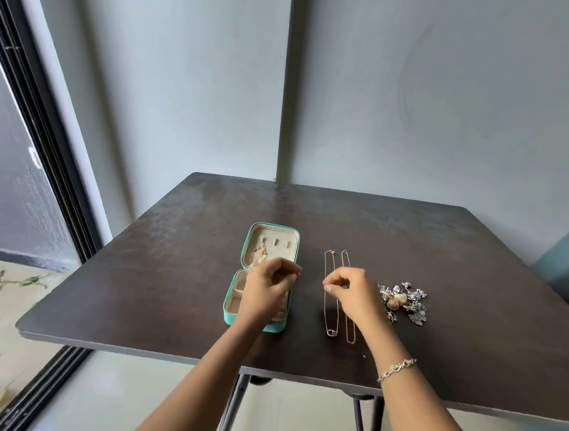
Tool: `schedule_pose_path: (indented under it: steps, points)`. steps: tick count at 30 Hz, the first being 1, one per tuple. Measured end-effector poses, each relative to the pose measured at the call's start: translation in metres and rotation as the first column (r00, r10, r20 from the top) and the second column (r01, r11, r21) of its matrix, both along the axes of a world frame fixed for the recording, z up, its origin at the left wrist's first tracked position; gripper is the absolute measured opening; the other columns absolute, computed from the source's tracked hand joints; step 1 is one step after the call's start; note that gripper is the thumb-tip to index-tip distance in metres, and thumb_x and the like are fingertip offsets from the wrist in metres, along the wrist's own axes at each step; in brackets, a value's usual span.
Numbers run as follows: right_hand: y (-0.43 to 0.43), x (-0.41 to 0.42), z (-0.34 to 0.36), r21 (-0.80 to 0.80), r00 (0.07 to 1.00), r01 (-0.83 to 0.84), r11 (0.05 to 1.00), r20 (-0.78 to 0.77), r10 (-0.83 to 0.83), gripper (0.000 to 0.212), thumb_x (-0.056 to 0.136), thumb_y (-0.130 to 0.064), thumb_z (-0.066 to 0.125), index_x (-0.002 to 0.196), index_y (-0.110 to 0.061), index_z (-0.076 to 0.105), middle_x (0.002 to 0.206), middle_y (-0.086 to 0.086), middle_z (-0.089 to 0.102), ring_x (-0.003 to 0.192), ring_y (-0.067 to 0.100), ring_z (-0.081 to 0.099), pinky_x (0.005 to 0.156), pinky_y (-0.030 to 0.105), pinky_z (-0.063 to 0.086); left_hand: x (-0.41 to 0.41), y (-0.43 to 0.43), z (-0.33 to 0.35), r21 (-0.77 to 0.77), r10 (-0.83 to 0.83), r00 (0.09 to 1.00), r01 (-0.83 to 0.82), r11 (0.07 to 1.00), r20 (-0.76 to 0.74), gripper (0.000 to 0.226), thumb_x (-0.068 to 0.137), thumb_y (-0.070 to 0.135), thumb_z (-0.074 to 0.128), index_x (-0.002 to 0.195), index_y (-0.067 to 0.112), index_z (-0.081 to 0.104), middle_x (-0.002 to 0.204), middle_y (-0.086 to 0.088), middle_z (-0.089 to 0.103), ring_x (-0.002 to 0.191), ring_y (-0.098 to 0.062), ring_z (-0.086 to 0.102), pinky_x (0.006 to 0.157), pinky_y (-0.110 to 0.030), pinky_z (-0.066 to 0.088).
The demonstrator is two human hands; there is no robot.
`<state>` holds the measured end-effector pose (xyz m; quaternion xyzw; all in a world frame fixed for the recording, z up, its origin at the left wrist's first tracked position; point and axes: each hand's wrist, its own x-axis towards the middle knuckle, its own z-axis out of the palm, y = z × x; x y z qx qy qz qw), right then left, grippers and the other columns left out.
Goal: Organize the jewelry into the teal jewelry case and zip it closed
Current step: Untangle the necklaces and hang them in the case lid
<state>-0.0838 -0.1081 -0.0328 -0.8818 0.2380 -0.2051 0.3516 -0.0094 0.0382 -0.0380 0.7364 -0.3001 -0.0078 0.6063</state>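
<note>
**Dark table (174, 258), case open, chains next**

Grey wall (416, 106) behind, sliding door (31, 133) far left. Left of centre on the table: teal case (237, 319), unzipped and laid flat, lid (276, 240) away from the person, likely so both halves can be loaded. Gold piece (261, 252) already in the lid. Base compartments (236, 294) partly hidden, seemingly bare where visible.

Over the base, left hand (268, 287), fingers curled, thumb to forefinger; cannot tell whether anything is pinched.

Next, two chains (332, 332) stretched straight side by side, probably to stay untangled. Right hand (351, 292) above them, thumb and forefinger closed at the left strand, seemingly pinching it for lifting.

Furthest right, heap (404, 301) of silver and gold pieces, untouched. Bracelet (395, 368) on the right wrist.
</note>
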Motion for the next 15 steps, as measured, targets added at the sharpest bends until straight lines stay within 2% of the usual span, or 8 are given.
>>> schedule_pose_path:
  steps: [3, 6, 9, 12, 15]
  points:
    - [-0.013, -0.001, 0.001, -0.027, 0.995, 0.002, 1.0, -0.096, -0.004, 0.013, 0.076, -0.011, 0.07, 0.069, -0.021, 0.066, 0.071, -0.002, 0.062, 0.069, 0.014, 0.055, 0.062, 0.023, 0.036, -0.004, -0.001, 0.002, 0.094, -0.105, 0.994, 0.103, 0.99, 0.018, 0.02, 0.081, 0.0, 0.062, 0.078, 0.019, 0.067, 0.082, 0.004, 0.069, 0.081, -0.009, 0.064, 0.08, -0.02, 0.049]
    - [-0.025, 0.013, 0.007, -0.047, 0.993, 0.009, 0.999, -0.119, -0.014, 0.01, 0.077, -0.012, 0.068, 0.072, -0.021, 0.066, 0.073, -0.002, 0.063, 0.072, 0.015, 0.056, 0.064, 0.022, 0.036, -0.01, -0.001, 0.002, 0.291, -0.185, 0.961, 0.121, 0.949, 0.205, 0.012, 0.082, 0.01, 0.064, 0.085, 0.018, 0.071, 0.086, 0.009, 0.068, 0.083, -0.006, 0.057, 0.075, -0.014, 0.042]
    - [-0.04, 0.034, 0.014, -0.11, 0.99, 0.01, 0.994, -0.138, -0.025, 0.006, 0.078, -0.013, 0.068, 0.075, -0.019, 0.069, 0.082, 0.0, 0.069, 0.078, 0.017, 0.061, 0.065, 0.024, 0.041, -0.013, 0.0, 0.003, 0.448, -0.265, 0.901, 0.09, 0.89, 0.345, 0.014, 0.084, 0.016, 0.062, 0.093, 0.023, 0.071, 0.095, 0.007, 0.068, 0.094, -0.006, 0.051, 0.076, -0.013, 0.034]
    - [-0.052, 0.053, 0.02, -0.2, 0.987, -0.006, 0.98, -0.161, -0.027, 0.005, 0.078, -0.013, 0.067, 0.077, -0.017, 0.07, 0.084, 0.004, 0.072, 0.081, 0.021, 0.064, 0.068, 0.027, 0.046, -0.012, -0.001, 0.004, 0.477, -0.313, 0.873, 0.109, 0.872, 0.374, 0.017, 0.084, 0.014, 0.061, 0.095, 0.021, 0.071, 0.099, 0.003, 0.068, 0.097, -0.011, 0.052, 0.076, -0.011, 0.031]
    - [-0.06, 0.068, 0.021, -0.278, 0.981, -0.046, 0.96, -0.193, -0.008, 0.007, 0.079, -0.011, 0.066, 0.078, -0.016, 0.07, 0.084, 0.004, 0.07, 0.082, 0.022, 0.064, 0.067, 0.025, 0.043, -0.009, -0.001, 0.002, 0.467, -0.316, 0.882, 0.129, 0.875, 0.349, 0.016, 0.084, 0.013, 0.061, 0.095, 0.019, 0.071, 0.098, 0.002, 0.069, 0.096, -0.012, 0.053, 0.077, -0.012, 0.031]
